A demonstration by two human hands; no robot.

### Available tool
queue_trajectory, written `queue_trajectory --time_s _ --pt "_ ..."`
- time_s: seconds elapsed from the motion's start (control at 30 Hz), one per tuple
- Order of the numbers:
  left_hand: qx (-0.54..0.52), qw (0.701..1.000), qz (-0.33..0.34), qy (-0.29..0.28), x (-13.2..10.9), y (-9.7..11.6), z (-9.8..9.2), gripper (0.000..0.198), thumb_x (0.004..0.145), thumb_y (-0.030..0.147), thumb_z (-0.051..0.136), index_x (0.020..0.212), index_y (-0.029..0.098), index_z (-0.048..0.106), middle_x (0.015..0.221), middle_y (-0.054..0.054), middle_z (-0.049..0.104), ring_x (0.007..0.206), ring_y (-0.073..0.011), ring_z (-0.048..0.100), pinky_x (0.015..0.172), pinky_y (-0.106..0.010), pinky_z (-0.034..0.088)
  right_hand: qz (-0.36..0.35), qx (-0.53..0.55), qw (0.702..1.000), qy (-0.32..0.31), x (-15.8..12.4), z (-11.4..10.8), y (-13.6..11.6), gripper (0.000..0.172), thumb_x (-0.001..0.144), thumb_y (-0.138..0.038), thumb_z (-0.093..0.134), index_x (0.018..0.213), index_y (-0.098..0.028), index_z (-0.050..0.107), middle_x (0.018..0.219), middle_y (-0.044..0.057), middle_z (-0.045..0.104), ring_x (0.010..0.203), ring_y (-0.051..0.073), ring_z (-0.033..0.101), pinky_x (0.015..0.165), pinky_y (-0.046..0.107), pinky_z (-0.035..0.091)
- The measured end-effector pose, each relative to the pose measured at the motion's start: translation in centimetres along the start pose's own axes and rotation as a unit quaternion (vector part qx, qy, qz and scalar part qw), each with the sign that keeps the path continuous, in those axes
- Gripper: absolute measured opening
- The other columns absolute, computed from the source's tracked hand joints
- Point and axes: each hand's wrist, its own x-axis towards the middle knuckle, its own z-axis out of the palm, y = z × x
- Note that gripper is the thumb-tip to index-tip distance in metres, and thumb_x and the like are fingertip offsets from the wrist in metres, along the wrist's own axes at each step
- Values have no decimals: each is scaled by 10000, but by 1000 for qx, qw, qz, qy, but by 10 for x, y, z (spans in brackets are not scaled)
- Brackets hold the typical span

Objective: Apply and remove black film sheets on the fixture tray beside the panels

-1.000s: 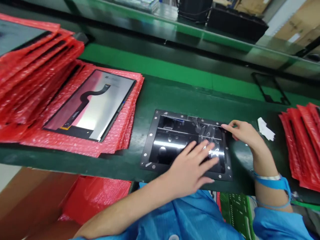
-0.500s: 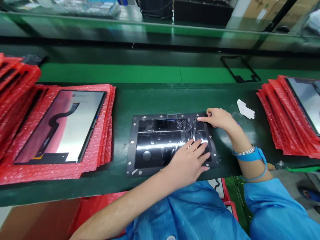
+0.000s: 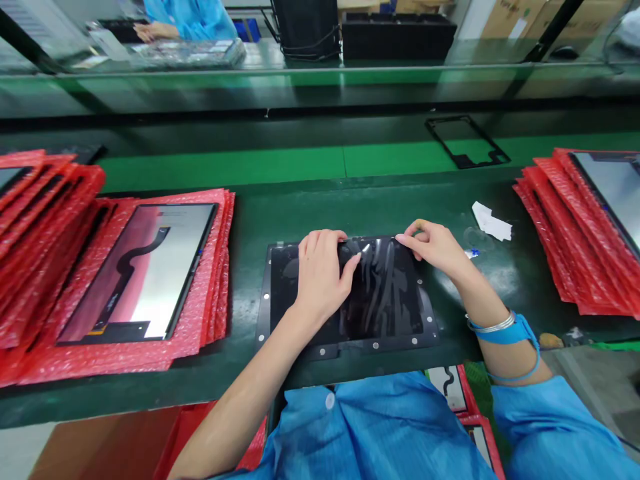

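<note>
1. Fixture plate (image 3: 345,343): one black rectangular plate with small round studs along its rim, lying flat on the dark green bench (image 3: 280,213) directly in front of the person. Its recess holds one dark panel covered by wrinkled clear film (image 3: 387,287).
2. Left hand (image 3: 320,277): palm down on the left-centre of the film, fingers curled at the panel's far edge, thumb tip pressed onto the film.
3. Right hand (image 3: 433,247): at the far right corner of the panel, thumb and forefinger pressed together, pinching the film's edge.
4. Left side: one stack of red bubble-wrap sleeves (image 3: 200,267) with one display panel (image 3: 145,267) face down on top; a further fanned stack lies beyond it at the frame edge.
5. Right side: one stack of red sleeves (image 3: 560,227), well apart from the plate.
6. Open bench lies between plate and both stacks; one white paper scrap (image 3: 493,223) lies near the right hand.
7. Far lane: one black frame (image 3: 467,143) on the bright green belt.
</note>
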Motion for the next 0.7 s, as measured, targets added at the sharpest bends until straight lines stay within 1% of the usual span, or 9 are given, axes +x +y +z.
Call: queue_trajectory --time_s 0.1,0.2,0.27,0.33,0.4,0.47,0.5,0.6,0.7 --pt "-52 997 11 56 -3 2 -14 169 943 320 519 1050 191 540 1011 -85 662 984 -248 589 933 -418 431 -29 98 993 -62 -6 1 -5 666 659 -896 512 588 -234 495 509 -15 468 499 149 442 518 294 347" --pt "-68 995 27 70 -7 -7 -35 172 957 287 507 1086 205 584 1059 -69 688 1038 -231 607 985 -406 410 -44 165 983 -70 -9 6 -9 710 624 -925 532 516 -229 446 537 1 456 531 144 432 528 295 363" --pt "-71 990 -19 123 -11 -21 -48 225 942 299 533 1135 211 611 1169 -79 681 1137 -239 590 1026 -406 394 -47 196 978 -50 -10 11 -10 709 625 -911 564 511 -230 406 540 -8 417 540 135 396 537 291 344" --pt "-120 971 -121 166 -13 -39 -57 281 909 364 580 1136 208 635 1180 -86 686 1137 -252 601 1005 -399 421 -49 216 975 -22 -11 16 -9 723 633 -903 577 513 -235 330 536 -26 336 535 118 321 527 283 296" --pt "-232 935 -237 128 -14 -55 -61 336 838 491 640 986 192 682 993 -77 727 991 -261 656 894 -380 487 -54 226 973 7 -13 19 -11 731 668 -894 565 534 -238 270 552 -37 269 545 111 252 521 281 249" --pt "-363 869 -331 68 -14 -63 -61 440 719 619 708 767 183 675 732 -53 700 806 -260 676 730 -352 527 -66 227 971 32 -17 20 -16 719 723 -873 538 562 -239 240 580 -40 230 565 114 214 524 282 221" --pt "-414 833 -362 62 -13 -65 -60 478 650 649 750 685 182 652 631 -38 660 726 -251 670 648 -330 526 -74 224 971 41 -20 19 -20 708 749 -862 522 575 -238 236 595 -40 222 576 117 209 531 283 219" --pt "-504 749 -400 159 -6 -65 -59 441 571 559 854 621 184 628 500 22 576 514 -155 594 462 -236 457 -103 208 972 46 -28 16 -31 664 786 -840 500 605 -231 309 627 -37 254 605 126 248 558 278 253" --pt "-552 691 -389 258 2 -70 -60 312 637 398 865 620 195 629 524 50 600 432 -80 524 415 -174 425 -121 181 976 10 -34 14 -37 640 790 -825 508 610 -224 380 614 -38 298 596 126 285 552 275 266"
